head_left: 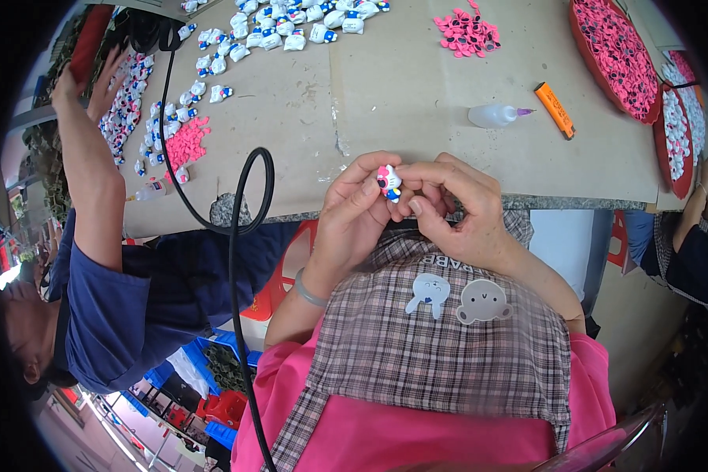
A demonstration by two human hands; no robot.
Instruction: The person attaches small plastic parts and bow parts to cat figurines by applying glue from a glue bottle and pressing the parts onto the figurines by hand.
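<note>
Just in front of the table's near edge, my left hand (pixel 352 206) pinches a small white toy figurine (pixel 389 182) between thumb and fingers. It has blue and yellow parts and a pink-framed piece with dark lenses on its face. My right hand (pixel 466 200) is curled close against it, its index fingertip at the figurine's right side and its thumb apart below. The lower fingers of both hands partly hide one another. A translucent squeeze bottle (pixel 493 116) with a purple needle tip lies beyond my right hand, beside an orange lighter (pixel 554 111).
White figurines (pixel 283 27) are spread across the table's far side. Pink glasses-shaped pieces (pixel 468 33) form a pile, with more in a red tray (pixel 657 119) at right. A black cable (pixel 234 259) loops at left. A co-worker's arm (pixel 94 173) reaches across the left side.
</note>
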